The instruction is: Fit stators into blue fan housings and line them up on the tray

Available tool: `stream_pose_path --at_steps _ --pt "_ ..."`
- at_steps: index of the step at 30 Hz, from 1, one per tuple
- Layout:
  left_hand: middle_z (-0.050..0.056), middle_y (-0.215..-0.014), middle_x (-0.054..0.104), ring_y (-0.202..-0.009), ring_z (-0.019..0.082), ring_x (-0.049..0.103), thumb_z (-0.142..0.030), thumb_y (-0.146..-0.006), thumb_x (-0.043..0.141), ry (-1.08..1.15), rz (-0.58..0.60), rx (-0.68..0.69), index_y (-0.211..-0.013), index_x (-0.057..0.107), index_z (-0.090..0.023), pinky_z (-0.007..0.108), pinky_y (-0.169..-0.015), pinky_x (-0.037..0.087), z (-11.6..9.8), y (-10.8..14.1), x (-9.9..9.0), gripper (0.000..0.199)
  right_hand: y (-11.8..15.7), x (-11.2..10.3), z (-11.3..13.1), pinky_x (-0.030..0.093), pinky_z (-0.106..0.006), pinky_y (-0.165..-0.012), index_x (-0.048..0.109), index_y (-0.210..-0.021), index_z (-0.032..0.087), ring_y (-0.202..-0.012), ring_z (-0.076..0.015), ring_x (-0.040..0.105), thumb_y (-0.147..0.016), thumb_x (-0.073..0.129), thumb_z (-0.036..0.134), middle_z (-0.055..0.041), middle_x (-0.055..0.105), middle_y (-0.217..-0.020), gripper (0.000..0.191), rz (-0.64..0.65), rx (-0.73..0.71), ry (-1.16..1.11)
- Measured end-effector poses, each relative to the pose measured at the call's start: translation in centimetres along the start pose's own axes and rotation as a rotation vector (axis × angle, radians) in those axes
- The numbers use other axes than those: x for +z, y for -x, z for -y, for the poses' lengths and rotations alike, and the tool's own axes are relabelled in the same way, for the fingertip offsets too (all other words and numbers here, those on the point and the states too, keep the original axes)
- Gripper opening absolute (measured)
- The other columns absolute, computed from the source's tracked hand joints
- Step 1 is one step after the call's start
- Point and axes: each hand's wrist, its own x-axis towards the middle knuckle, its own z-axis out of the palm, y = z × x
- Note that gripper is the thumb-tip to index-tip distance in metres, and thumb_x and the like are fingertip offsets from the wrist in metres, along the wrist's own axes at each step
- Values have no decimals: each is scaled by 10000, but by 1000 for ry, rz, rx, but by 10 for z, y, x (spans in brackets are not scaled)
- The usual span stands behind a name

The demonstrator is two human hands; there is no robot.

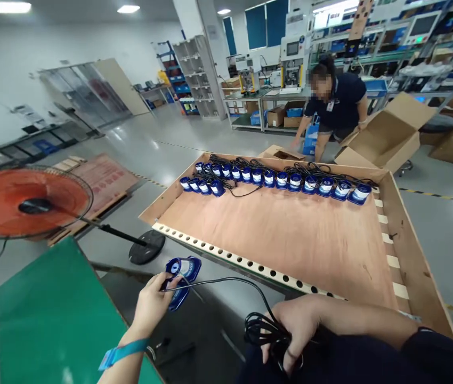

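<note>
My left hand (154, 298) is closed on two dark-blue corded devices (192, 266), each with a rounded body on a flat base and white lettering. They hang in the air between the green-topped table and the wooden tray. My right hand (300, 322) grips a bundle of coiled black cable (255, 329) close to my body. One strand of it arches over to the devices in my left hand. Similar blue devices (268, 178) stand in a row along the far side of the shallow wooden tray (274, 229), with a shorter row at its left corner. Their black cables lie behind them.
A strip with round holes (230, 256) edges the tray's near side. At left are a green-topped table (50, 320) and an orange fan (22, 200) on a stand. Beyond the tray, a person (336, 101) bends beside an open cardboard box (386, 133).
</note>
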Motion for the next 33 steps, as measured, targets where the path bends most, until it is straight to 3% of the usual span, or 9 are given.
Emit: stream_pose_path --at_steps 4,8,12,15,19,22,25,29,33 --pt "43 -842 679 -762 212 679 -488 -931 553 1 103 122 -845 633 -210 302 -706 530 1 -79 36 302 -7 -27 6 497 -211 -666 690 -841 188 -683 -119 591 -640 878 434 40 634 -729 370 -277 -25 -72" --pt "76 -898 687 -835 235 679 -327 -933 522 2 219 381 -901 619 -200 327 -731 548 7 -148 82 163 2 -74 28 526 -254 -547 544 -789 188 -588 -133 590 -725 795 591 14 598 -685 480 -579 -90 -535" --pt "88 -868 681 -826 224 661 -227 -925 495 68 299 689 -884 611 -195 322 -717 548 17 -223 141 127 -4 -113 37 462 -229 -407 497 -836 209 -518 -128 552 -703 827 612 5 602 -676 538 -1050 -17 -865" --pt "99 -893 690 -853 230 661 -274 -955 498 118 356 832 -864 628 -196 342 -740 548 25 -276 188 177 -37 -108 27 422 -226 -396 529 -846 206 -497 -118 517 -696 838 602 -8 608 -681 524 -1301 65 -1071" --pt "117 -940 703 -939 258 670 -345 -978 513 192 414 954 -899 673 -196 399 -835 549 41 -330 237 232 -109 -62 17 519 -284 -591 595 -820 193 -612 -162 607 -752 728 710 -55 648 -747 538 -1431 31 -1207" --pt "160 -1104 708 -1098 302 655 -409 -975 550 262 438 1010 -1113 680 -178 452 -938 539 55 -360 262 299 -145 -38 28 549 -364 -759 649 -918 193 -755 -230 670 -819 610 768 -93 692 -871 585 -1405 19 -1105" --pt "206 -1292 651 -1245 334 598 -446 -959 590 351 423 1137 -1365 558 -137 500 -1044 504 62 -384 279 511 -153 -43 51 542 -409 -861 686 -1067 217 -886 -276 683 -790 708 696 -84 704 -955 554 -1243 83 -827" --pt "236 -1431 556 -1388 350 495 -437 -963 587 414 422 1287 -1480 439 -124 550 -1126 457 56 -410 293 622 -141 -82 87 539 -359 -896 752 -1032 226 -1034 -282 678 -754 794 492 -53 721 -1003 387 -906 220 -567" --pt "251 -1517 468 -1476 349 379 -386 -964 582 357 499 1306 -1521 372 -102 556 -1184 393 48 -422 291 660 -128 -140 117 529 -276 -674 737 -902 198 -746 -184 656 -786 766 498 -12 671 -800 323 -748 296 -466"
